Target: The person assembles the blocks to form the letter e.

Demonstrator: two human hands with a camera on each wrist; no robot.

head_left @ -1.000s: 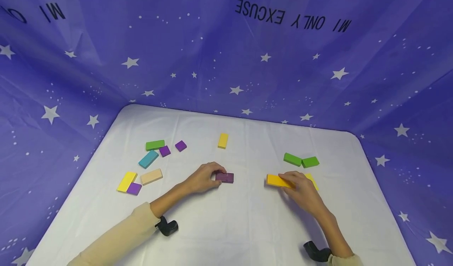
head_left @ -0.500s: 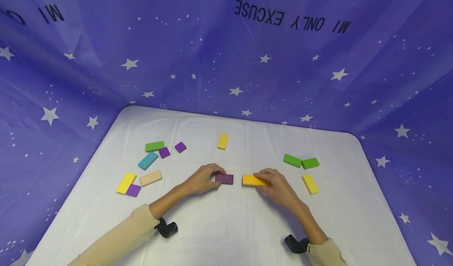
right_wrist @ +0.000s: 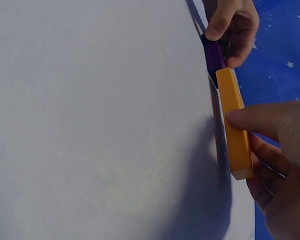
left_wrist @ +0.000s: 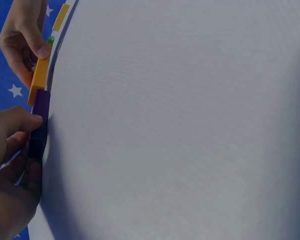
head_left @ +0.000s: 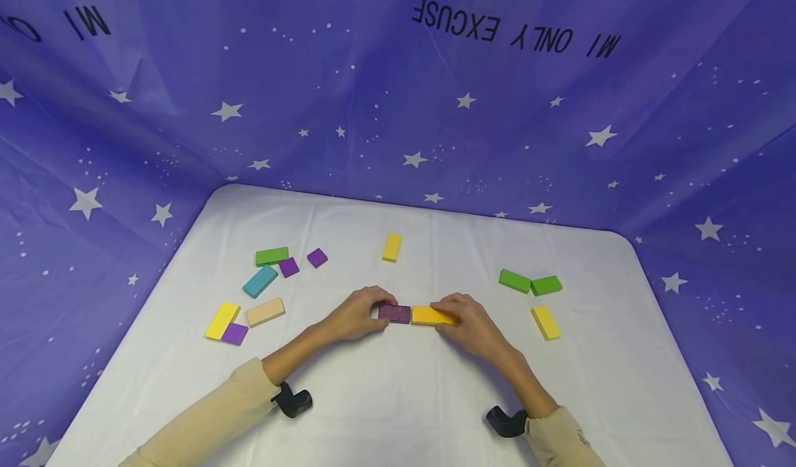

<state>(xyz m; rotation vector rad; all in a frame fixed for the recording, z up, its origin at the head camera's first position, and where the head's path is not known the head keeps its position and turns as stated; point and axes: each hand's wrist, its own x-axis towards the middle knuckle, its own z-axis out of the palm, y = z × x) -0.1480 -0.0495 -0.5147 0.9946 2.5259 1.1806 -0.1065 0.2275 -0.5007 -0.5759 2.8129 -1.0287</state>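
Observation:
Near the middle of the table in the head view, my left hand (head_left: 359,313) grips a dark purple block (head_left: 396,313) by its left part, thumb on the near side. My right hand (head_left: 474,323) holds a longer orange block (head_left: 428,315) between thumb and fingers. The two blocks line up end to end, with at most a thin gap; whether they touch I cannot tell. In the right wrist view the orange block (right_wrist: 235,125) hides part of the purple block (right_wrist: 213,55). My left fingers cover part of the purple block (left_wrist: 41,105) in the left wrist view.
A white cloth covers the table (head_left: 373,398). At left lie a green block (head_left: 271,257), a blue block (head_left: 260,281), a beige block (head_left: 265,312), a yellow block (head_left: 222,320) and small purple blocks (head_left: 234,334). Behind is a yellow block (head_left: 392,248); at right, green blocks (head_left: 515,281) and another yellow block (head_left: 545,322).
My right hand has carried the orange block leftward from the right side until its end is at the purple block's right end. My left hand stays in place on the purple block.

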